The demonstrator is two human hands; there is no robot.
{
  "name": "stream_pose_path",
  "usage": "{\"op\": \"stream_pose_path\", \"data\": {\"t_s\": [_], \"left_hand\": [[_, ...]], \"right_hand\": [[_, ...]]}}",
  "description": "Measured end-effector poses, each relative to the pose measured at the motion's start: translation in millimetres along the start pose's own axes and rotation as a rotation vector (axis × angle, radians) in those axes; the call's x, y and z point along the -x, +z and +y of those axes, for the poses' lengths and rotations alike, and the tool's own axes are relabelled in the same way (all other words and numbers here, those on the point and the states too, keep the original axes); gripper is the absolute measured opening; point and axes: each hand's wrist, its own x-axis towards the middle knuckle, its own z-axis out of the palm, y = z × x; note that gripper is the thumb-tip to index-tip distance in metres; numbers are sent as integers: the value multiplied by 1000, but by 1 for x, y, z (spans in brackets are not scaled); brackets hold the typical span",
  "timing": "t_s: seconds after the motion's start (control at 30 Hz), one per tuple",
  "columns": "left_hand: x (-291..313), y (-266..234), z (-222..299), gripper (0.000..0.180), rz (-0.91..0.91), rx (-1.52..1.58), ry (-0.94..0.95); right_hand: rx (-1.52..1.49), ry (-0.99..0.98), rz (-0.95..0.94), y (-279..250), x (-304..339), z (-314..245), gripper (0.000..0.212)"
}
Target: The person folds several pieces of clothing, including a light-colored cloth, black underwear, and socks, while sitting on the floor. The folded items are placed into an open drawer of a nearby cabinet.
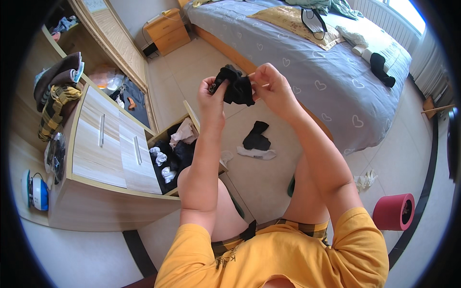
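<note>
A bunched black cloth item (235,87) is held up in front of me, above the floor. My left hand (212,98) is closed round its left side, where small shiny bits show. My right hand (274,89) pinches its right edge between thumb and fingers. The folds hide what kind of garment it is. Below, on the tiles, a black sock (257,138) lies folded, touching a white sock (257,153). To the left of these stands an open drawer (191,111) with black, white and pale pink clothes piled in it.
The bed (317,86) fills the far right, with a black sock (381,69) and a mask (314,23) on it. A wooden nightstand (168,31) stands beyond. At left is the cabinet (98,139). A red bin (386,212) and crumpled tissue (366,180) are at right.
</note>
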Motion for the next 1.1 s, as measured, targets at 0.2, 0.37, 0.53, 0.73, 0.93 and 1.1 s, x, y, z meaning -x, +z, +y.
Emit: {"op": "stream_pose_path", "data": {"t_s": [0.2,0.37,0.53,0.73,0.93,1.1], "left_hand": [[5,4,9,21,-104,179,-156],[2,-1,5,16,-68,-9,-39],[9,8,5,10,-11,-514,116],[13,4,-1,14,-158,-110,-80],[17,-4,7,32,-379,90,-235],[24,-8,2,39,-368,86,-133]], "right_hand": [[75,103,-77,0,0,-4,11],[111,133,-7,-3,-1,-8,24],[291,-120,-30,7,8,2,48],[275,42,-232,8,15,-19,64],[450,-255,-205,6,10,-9,57],[277,-33,-257,21,11,-12,49]]}}
